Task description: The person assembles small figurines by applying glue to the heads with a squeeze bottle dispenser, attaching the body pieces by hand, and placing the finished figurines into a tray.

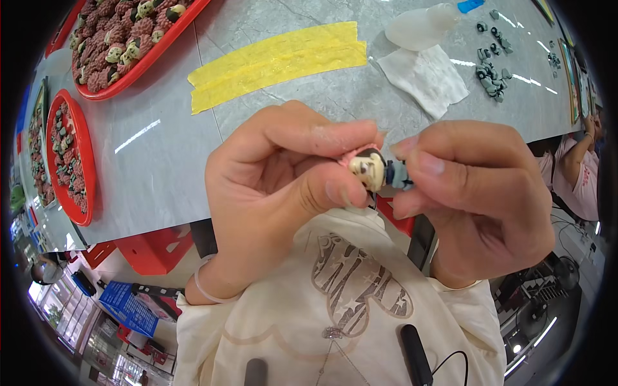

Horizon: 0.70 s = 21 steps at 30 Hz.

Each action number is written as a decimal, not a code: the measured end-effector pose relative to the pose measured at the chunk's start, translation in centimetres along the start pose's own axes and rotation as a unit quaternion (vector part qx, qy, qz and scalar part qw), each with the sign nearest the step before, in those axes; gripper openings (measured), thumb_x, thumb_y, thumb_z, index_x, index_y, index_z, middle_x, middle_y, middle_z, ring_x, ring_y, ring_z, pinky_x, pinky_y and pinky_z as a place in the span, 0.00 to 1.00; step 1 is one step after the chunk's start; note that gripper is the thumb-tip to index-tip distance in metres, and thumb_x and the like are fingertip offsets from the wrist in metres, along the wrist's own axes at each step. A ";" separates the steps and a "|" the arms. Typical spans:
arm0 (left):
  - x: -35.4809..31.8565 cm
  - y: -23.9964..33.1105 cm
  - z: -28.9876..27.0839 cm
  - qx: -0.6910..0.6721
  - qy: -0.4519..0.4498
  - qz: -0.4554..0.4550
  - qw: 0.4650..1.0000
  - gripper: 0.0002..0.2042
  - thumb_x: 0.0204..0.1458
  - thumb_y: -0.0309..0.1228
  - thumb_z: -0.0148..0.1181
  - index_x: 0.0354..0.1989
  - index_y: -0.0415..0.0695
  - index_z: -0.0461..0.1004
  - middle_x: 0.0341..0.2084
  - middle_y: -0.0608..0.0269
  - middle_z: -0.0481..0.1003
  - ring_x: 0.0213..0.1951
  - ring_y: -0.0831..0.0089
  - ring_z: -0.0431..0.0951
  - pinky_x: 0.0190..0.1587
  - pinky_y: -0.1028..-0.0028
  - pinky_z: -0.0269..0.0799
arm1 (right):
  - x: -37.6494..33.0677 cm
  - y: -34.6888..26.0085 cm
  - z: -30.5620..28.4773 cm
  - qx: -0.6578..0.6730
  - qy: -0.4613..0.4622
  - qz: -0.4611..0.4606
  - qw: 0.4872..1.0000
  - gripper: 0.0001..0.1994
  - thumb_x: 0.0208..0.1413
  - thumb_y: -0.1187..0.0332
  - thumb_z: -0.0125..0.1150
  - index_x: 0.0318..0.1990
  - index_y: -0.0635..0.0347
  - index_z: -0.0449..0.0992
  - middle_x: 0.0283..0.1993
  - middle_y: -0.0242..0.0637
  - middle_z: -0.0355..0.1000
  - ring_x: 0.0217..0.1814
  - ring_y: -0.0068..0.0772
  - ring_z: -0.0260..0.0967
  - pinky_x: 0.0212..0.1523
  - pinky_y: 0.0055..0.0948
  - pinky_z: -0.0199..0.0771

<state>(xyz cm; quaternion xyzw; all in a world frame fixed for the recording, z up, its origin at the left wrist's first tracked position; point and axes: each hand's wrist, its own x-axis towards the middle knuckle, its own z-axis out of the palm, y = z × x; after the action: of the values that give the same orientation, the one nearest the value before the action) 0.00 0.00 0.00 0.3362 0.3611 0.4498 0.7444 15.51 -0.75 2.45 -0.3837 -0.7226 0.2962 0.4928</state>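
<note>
Between my two hands, above the table's near edge, is a small figurine. Its head (367, 168) has a pale face, dark hair and a pink part on top, and my left hand (270, 167) pinches it between thumb and fingers. The grey-blue body (398, 175) meets the head at the neck and is gripped by the fingertips of my right hand (479, 186). Whether head and body are fully joined cannot be made out. My fingers hide part of both pieces.
A red tray (138, 76) of pink figurine heads stands at the far left, with a smaller red tray (90, 174) of mixed pieces nearer. Yellow tape (277, 67) crosses the grey table (154, 167). Right of it lie a white cloth (428, 77), a translucent bottle (421, 27) and several grey bodies (491, 80).
</note>
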 end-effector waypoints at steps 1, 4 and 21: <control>0.0 -0.2 -0.1 0.012 -0.004 0.043 0.999 0.20 0.33 0.38 0.63 0.30 0.37 0.66 0.23 0.65 0.64 0.29 0.77 0.67 0.34 0.79 0.66 | 0.0 -0.1 0.1 -0.001 0.002 -0.001 1.000 0.11 0.37 0.88 0.50 0.31 0.68 0.66 0.30 0.49 0.64 0.20 0.25 0.66 0.21 0.16 0.69; -0.3 0.0 0.1 0.039 0.003 0.091 0.995 0.18 0.33 0.36 0.63 0.28 0.37 0.66 0.22 0.64 0.64 0.26 0.78 0.67 0.33 0.80 0.65 | 0.1 -0.3 0.6 0.004 0.014 0.008 1.000 0.11 0.37 0.89 0.49 0.30 0.68 0.66 0.29 0.49 0.64 0.19 0.23 0.66 0.19 0.15 0.68; 0.8 5.4 -3.9 0.073 0.012 0.233 0.970 0.11 0.41 0.26 0.54 0.34 0.35 0.65 0.29 0.58 0.68 0.30 0.75 0.68 0.33 0.79 0.64 | 1.4 -1.2 1.7 -0.111 0.061 0.027 0.992 0.09 0.41 0.66 0.57 0.31 0.57 0.74 0.34 0.38 0.58 0.28 0.26 0.56 0.26 0.19 0.59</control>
<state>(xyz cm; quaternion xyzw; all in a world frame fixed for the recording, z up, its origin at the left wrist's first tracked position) -5.36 3.40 2.30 0.4590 0.3130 0.5876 0.5883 13.28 -0.25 3.50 -0.4728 -0.7090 0.2034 0.4821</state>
